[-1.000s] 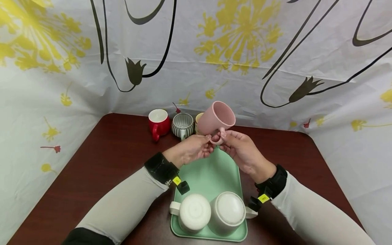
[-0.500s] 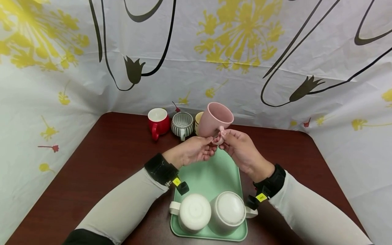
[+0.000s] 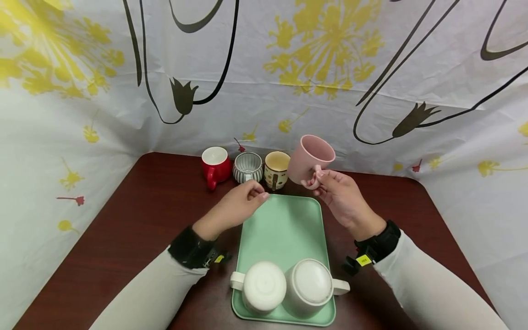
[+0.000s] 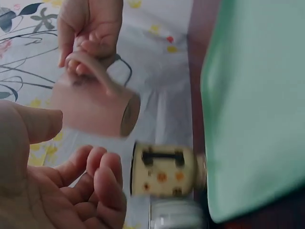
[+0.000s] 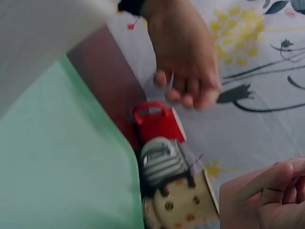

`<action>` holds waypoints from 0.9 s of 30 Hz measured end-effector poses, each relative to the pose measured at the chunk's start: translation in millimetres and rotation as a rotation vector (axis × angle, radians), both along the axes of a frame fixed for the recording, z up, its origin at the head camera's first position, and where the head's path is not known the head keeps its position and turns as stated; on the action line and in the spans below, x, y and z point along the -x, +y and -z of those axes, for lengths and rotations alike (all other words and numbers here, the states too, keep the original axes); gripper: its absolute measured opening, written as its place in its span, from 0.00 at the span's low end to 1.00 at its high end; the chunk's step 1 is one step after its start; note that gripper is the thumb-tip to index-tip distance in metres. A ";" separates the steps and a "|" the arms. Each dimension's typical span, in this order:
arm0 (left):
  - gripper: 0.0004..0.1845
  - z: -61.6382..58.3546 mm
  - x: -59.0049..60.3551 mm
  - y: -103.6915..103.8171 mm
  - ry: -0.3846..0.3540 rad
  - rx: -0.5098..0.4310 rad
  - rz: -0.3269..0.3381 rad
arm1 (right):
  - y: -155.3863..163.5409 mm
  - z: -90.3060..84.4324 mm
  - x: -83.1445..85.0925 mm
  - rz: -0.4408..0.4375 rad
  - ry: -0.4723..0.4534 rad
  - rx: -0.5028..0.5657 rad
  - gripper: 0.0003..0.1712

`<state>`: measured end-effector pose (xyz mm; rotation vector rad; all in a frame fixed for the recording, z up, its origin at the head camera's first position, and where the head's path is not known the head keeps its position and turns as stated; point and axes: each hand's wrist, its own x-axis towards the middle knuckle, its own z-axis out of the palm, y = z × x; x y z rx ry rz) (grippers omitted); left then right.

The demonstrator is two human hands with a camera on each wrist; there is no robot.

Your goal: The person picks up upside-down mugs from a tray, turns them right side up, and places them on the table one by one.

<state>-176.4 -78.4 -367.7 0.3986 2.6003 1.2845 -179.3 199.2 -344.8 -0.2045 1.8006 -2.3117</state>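
My right hand (image 3: 341,195) pinches the handle of a pink mug (image 3: 304,160), which hangs tilted over the back of the table, its mouth facing up and right. In the left wrist view the pink mug (image 4: 93,107) shows side-on, the fingers hooked through its handle. Apart from it, my left hand (image 3: 237,206) hovers over the tray's left back edge with loosely curled fingers and nothing in them. Just behind that hand stand a striped grey cup (image 3: 248,167) and a cream patterned mug (image 3: 276,168). A red mug (image 3: 216,165) is at the row's left end.
A green tray (image 3: 284,229) lies in the middle of the dark wooden table (image 3: 136,220). Two white mugs stand upside down at its near end, a left one (image 3: 264,286) and a right one (image 3: 310,286), handles outward. A patterned cloth (image 3: 255,68) hangs around the table.
My left hand has let go of the pink mug and drawn back to the left. The right hand has carried the mug rightward, uncovering the cream mug.
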 end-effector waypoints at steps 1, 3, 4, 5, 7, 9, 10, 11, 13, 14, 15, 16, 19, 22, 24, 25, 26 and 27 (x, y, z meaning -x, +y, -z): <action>0.18 1.9 -2.7 -4.3 0.024 0.024 -0.012 | 2.8 2.1 1.4 0.009 -0.001 -0.006 0.13; 0.19 6.5 -7.9 -12.3 0.055 0.051 -0.033 | 7.6 7.3 4.9 0.028 -0.002 -0.025 0.12; 0.19 9.5 -10.1 -16.0 0.065 0.059 -0.041 | 9.8 10.3 6.6 0.038 -0.003 -0.038 0.12; 0.19 12.5 -12.3 -19.5 0.068 0.065 -0.053 | 11.9 13.5 8.3 0.046 -0.003 -0.052 0.12; 0.19 19.0 -15.9 -25.5 0.064 0.069 -0.074 | 15.0 20.4 12.1 0.064 -0.008 -0.077 0.12; 0.18 24.8 -19.3 -30.0 0.054 0.074 -0.095 | 17.9 28.3 16.1 0.082 -0.009 -0.107 0.13; 0.18 27.2 -20.7 -31.9 0.051 0.077 -0.106 | 18.7 32.0 18.2 0.089 -0.009 -0.120 0.13; 0.18 29.4 -22.0 -33.3 0.052 0.081 -0.113 | 19.6 36.0 20.7 0.099 -0.013 -0.129 0.13; 0.19 32.9 -23.8 -35.3 0.057 0.084 -0.123 | 20.1 44.5 26.2 0.118 -0.019 -0.143 0.14; 0.19 34.3 -24.5 -35.9 0.059 0.083 -0.128 | 20.0 48.6 28.9 0.122 -0.021 -0.151 0.14; 0.19 35.6 -24.9 -36.3 0.062 0.082 -0.130 | 19.5 52.5 31.4 0.130 -0.025 -0.155 0.15; 0.19 36.8 -25.0 -36.6 0.067 0.082 -0.132 | 19.4 56.5 33.9 0.133 -0.027 -0.161 0.15; 0.19 40.4 -24.7 -37.1 0.074 0.084 -0.135 | 18.6 67.7 39.9 0.145 -0.042 -0.179 0.15; 0.19 44.1 -24.2 -37.3 0.067 0.090 -0.137 | 18.1 77.0 43.5 0.148 -0.052 -0.220 0.16; 0.19 45.9 -24.0 -37.2 0.055 0.092 -0.136 | 17.0 82.0 44.9 0.152 -0.053 -0.253 0.17; 0.18 46.6 -23.9 -37.2 0.050 0.092 -0.135 | 16.3 84.1 45.4 0.156 -0.048 -0.267 0.18; 0.18 47.2 -23.8 -37.2 0.045 0.090 -0.134 | 15.5 85.8 45.7 0.155 -0.043 -0.283 0.19; 0.18 47.3 -24.0 -37.1 0.038 0.087 -0.134 | 15.0 87.4 45.9 0.152 -0.034 -0.300 0.19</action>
